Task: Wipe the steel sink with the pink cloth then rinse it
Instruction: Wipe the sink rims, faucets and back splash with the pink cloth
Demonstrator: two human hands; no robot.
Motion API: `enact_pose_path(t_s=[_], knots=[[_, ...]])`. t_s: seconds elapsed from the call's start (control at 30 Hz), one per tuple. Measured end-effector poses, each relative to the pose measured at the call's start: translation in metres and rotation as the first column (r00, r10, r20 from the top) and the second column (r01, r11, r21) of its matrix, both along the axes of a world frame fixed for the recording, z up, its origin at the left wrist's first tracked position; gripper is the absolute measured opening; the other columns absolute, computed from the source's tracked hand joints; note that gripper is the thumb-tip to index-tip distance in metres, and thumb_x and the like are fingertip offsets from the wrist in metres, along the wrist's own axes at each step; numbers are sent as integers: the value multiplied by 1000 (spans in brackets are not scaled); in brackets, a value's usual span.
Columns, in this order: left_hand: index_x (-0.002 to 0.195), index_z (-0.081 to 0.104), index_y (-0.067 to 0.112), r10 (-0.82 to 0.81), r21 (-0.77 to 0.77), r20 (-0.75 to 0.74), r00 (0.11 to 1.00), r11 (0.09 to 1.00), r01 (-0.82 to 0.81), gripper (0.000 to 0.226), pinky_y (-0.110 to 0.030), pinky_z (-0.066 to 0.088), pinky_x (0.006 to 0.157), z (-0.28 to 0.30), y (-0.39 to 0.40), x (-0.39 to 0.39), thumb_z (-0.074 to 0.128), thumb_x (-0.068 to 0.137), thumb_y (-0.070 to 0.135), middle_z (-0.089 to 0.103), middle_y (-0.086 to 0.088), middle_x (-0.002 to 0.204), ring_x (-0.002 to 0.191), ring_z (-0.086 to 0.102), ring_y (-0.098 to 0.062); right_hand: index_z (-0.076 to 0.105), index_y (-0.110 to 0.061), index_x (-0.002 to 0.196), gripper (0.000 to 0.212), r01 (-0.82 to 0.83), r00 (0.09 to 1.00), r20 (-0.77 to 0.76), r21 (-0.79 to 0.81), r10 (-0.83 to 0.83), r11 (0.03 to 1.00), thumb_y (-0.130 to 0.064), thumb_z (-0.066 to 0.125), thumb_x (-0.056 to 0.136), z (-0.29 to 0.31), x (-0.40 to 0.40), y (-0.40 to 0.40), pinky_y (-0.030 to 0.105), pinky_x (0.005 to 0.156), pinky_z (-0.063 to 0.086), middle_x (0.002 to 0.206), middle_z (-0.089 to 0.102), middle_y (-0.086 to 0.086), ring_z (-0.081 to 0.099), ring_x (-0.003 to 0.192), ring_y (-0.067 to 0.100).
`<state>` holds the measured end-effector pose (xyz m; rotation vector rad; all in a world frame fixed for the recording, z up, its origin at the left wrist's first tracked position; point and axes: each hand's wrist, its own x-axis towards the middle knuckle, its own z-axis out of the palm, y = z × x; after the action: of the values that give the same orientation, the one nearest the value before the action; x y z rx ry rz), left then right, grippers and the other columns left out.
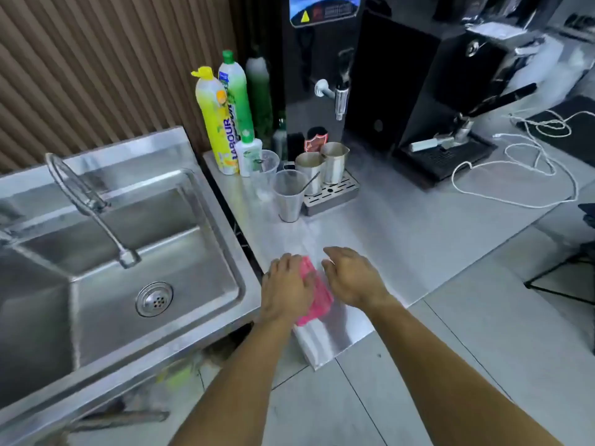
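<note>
Pink cloth (314,292) lies on steel worktop (402,233) just right of steel sink (106,284). Left hand (285,289) presses it flat, fingers spread, not gripping. Right hand (352,276) hovers beside, fingers loosely spread, empty (probably steadying or folding). Sink basin dry-looking, unwiped.

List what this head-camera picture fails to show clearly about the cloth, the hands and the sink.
- Pink cloth, head view: mostly covered by the left hand, so its full size and fold are hidden.
- Left hand's grip: motion blur hides whether it pinches or presses flat.
- Right hand: contact with the cloth unclear, blurred.
- Sink: left part cut off by the frame edge.
- Sink's wetness: glare hides it.
</note>
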<state>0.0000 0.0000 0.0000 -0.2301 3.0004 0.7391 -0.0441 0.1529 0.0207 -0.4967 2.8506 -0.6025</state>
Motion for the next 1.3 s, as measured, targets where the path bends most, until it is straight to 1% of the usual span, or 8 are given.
enact_pose_path(t_s=[0.1, 0.17, 0.33, 0.53, 0.8, 1.03, 1.13, 1.3], knots=[[160, 22, 12, 101, 7, 43, 994, 995, -101, 63, -42, 10, 127, -33, 23, 10, 39, 104, 36, 18, -9, 169, 156, 11, -29, 37, -13, 157, 50, -71, 997, -14, 39, 72, 997, -30, 34, 110, -36, -3, 15, 39, 124, 21, 165, 34, 9, 28, 153, 30], [163, 6, 13, 159, 3, 52, 986, 987, -159, 72, -41, -3, 127, -51, 36, 13, 38, 104, 41, -1, -6, 172, 157, -8, -27, 25, -18, 162, 54, -107, 994, 8, 53, 106, 993, -35, 25, 111, -58, -2, 23, 38, 128, 8, 171, 18, 3, 12, 159, 26], [161, 3, 6, 297, -4, -3, 955, 955, -297, 88, -41, -6, 127, -65, 54, -4, 46, 99, 51, 3, -11, 171, 157, -5, -30, 8, -20, 164, 58, -143, 989, -27, 73, 145, 987, -40, 19, 111, -99, -4, 43, 30, 124, -15, 172, -2, -2, -6, 160, 20], [163, 6, 12, 97, -168, -54, 994, 980, -105, 78, -49, 1, 128, -79, 42, -8, 24, 99, 53, 1, -14, 171, 157, -6, -33, 11, -17, 163, 60, -114, 989, -88, 51, 118, 992, -44, 14, 110, -116, -1, 45, 32, 127, -11, 170, 0, -3, -6, 158, 16], [163, 2, 14, -214, -257, -46, 976, 946, 196, 73, -45, 0, 128, -88, 10, -15, 24, 102, 47, -5, -9, 171, 156, -14, -25, 14, -14, 163, 65, -106, 986, -118, 80, 115, 991, -44, 8, 106, -118, 3, 46, 34, 127, -11, 171, 6, 3, -3, 158, 21], [162, -9, 32, 11, -215, -31, 999, 977, -17, 67, -43, -6, 127, -88, 33, -3, 11, 102, 56, -13, 0, 170, 155, -19, -23, 14, -16, 164, 65, -96, 986, -127, 100, 108, 990, -45, 8, 106, -117, 6, 47, 39, 129, -5, 171, 6, 2, -1, 159, 20], [161, -10, 33, 20, -196, -34, 999, 980, -27, 68, -44, -3, 128, -89, 33, -4, 15, 103, 57, -15, 1, 170, 155, -20, -23, 11, -17, 164, 64, -98, 985, -132, 114, 113, 989, -45, 8, 106, -119, 6, 48, 37, 129, -8, 171, 3, 0, -4, 159, 19], [162, 8, 25, 13, -112, -49, 999, 994, -19, 62, -46, 9, 128, -87, 32, -7, 22, 103, 39, 5, -2, 170, 157, -4, -26, 12, -17, 163, 64, -90, 985, -138, 118, 106, 989, -46, 7, 106, -121, 7, 48, 34, 128, -10, 170, 3, -1, -4, 158, 18]])
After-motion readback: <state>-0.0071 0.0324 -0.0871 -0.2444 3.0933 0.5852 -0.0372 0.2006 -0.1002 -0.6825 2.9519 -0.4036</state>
